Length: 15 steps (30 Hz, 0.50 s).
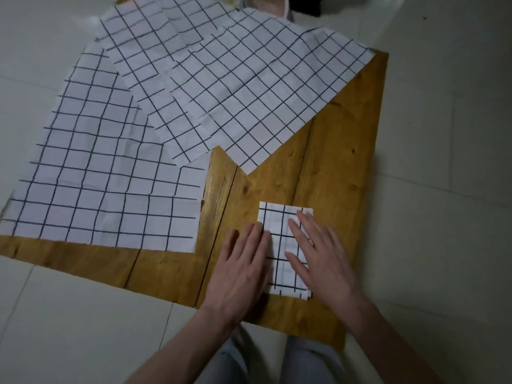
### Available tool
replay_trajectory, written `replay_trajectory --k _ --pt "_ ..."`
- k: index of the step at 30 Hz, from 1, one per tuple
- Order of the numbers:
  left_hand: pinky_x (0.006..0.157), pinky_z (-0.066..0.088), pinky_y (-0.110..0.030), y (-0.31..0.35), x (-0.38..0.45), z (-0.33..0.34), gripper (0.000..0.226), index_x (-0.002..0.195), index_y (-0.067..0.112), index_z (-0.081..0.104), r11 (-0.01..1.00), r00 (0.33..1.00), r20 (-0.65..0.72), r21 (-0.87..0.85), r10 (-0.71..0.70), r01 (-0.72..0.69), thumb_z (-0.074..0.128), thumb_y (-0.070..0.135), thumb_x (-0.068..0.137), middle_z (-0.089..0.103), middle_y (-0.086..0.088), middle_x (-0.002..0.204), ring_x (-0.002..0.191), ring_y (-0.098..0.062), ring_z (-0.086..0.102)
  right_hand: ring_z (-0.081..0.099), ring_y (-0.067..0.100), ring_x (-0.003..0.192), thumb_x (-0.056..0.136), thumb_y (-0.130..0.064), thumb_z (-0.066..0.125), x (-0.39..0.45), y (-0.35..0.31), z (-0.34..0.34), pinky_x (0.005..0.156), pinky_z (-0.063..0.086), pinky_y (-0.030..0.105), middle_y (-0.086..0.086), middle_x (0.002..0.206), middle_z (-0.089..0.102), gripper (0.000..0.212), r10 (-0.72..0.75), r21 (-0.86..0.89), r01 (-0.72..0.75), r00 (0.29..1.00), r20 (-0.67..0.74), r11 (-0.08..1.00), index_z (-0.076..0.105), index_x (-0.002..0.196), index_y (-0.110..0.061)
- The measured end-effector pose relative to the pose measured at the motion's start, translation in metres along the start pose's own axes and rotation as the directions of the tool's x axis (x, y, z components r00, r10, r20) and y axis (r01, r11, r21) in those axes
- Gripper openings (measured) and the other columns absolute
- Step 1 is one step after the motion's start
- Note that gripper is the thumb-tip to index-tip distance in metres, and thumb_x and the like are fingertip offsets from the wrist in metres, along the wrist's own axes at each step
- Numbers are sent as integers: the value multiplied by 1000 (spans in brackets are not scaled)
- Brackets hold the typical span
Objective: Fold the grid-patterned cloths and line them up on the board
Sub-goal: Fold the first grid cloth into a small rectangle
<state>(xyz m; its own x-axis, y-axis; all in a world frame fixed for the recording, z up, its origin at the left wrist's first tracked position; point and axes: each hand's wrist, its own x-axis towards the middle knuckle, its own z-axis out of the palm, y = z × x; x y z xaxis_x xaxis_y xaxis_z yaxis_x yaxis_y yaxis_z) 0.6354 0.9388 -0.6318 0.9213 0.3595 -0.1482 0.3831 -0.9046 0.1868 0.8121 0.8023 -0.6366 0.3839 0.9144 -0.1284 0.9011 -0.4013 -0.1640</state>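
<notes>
White cotton cloth with a dark grid, folded to a small rectangle (282, 245): lies near the near right corner of the brown wooden board (332, 167). Left hand (238, 270) and right hand (321, 256) press it flat, fingers straight, grasping nothing. Three unfolded grid cloths (110, 173) overlap across the far and left edges, apparently awaiting folding. Pale tiled floor (443, 134) surrounds.

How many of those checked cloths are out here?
4: one folded cloth under both hands, three unfolded: near-left, far-middle, far-right. The overlaps may hide more.
</notes>
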Motion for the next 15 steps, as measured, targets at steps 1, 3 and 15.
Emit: replay_trajectory --k 1,3,15 --pt "123 17 -54 -2 -3 -1 65 160 9 36 999 999 17 10 31 -31 29 49 109 33 -16 167 158 -31 26 19 20 158 106 -54 31 -5 -2 0 123 32 51 4 172 21 66 20 -8 -20 1000 7 1000 28 163 -20" --pt "124 17 -54 -5 -11 -1 67 160 10 36 996 995 38 24 88 -89 31 52 109 33 -15 168 158 -30 26 22 20 158 105 -55 31 -18 -7 0 122 32 52 3 171 23 66 56 -12 -56 998 16 998 30 162 -21" --pt "128 17 -55 9 -25 3 69 164 12 27 982 978 103 38 182 -186 32 55 110 27 -12 171 161 -27 18 11 15 160 106 -56 31 -68 -6 5 127 17 50 -2 173 13 68 135 11 -137 987 85 991 21 165 -24"
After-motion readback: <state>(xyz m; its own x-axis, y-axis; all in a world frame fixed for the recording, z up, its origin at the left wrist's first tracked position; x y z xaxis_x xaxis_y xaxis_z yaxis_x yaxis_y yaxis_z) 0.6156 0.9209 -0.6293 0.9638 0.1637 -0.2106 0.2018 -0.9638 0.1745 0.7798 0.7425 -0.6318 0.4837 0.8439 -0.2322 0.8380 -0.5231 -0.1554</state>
